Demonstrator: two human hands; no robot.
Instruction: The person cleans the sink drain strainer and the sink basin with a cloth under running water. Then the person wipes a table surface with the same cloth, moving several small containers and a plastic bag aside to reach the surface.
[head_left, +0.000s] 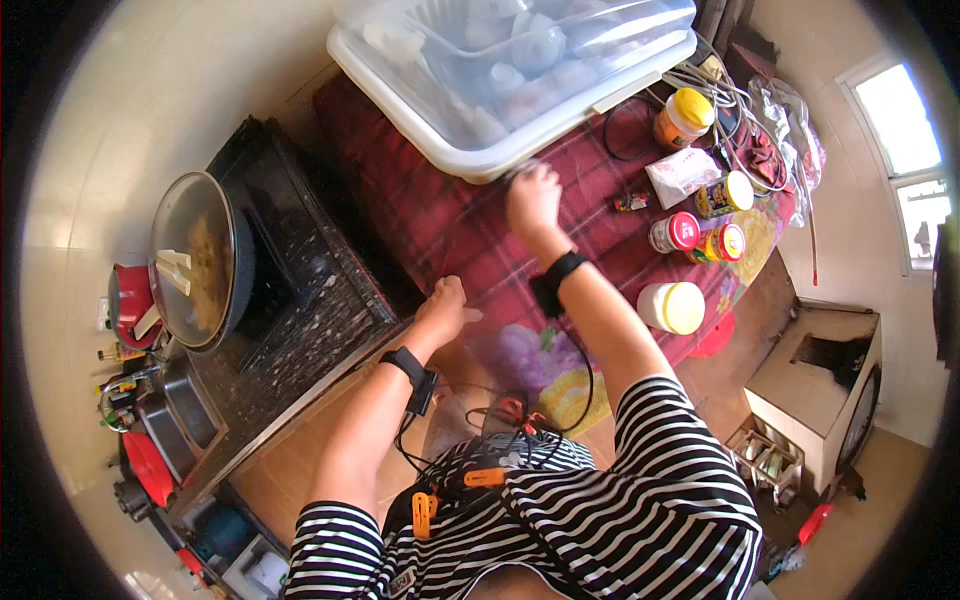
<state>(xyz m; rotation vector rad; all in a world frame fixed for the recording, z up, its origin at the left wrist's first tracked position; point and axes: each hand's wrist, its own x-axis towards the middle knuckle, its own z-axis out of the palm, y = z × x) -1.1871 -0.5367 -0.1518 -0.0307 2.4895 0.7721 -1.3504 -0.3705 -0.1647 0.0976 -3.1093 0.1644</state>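
My left hand (444, 313) is at the near left edge of the red plaid tablecloth (450, 225), beside the dark stone counter. Its fingers are curled and the thumb sticks out; whether anything is inside them is hidden. Farther out over the cloth is my right hand (535, 199), blurred, just below the near corner of a lidded plastic bin (469, 166). A small dark shape shows at its fingertips, too blurred to name or to tell whether it is gripped. Pale items show through the bin's clear lid.
On the table's right stand a yellow-lidded white jar (671, 307), a red-lidded jar (675, 231), a white packet (682, 176) and tangled cables (739, 105). Left, a glass-lidded pan (191, 262) sits on the counter (330, 300) near a steel sink (187, 409). Black cords hang at my waist.
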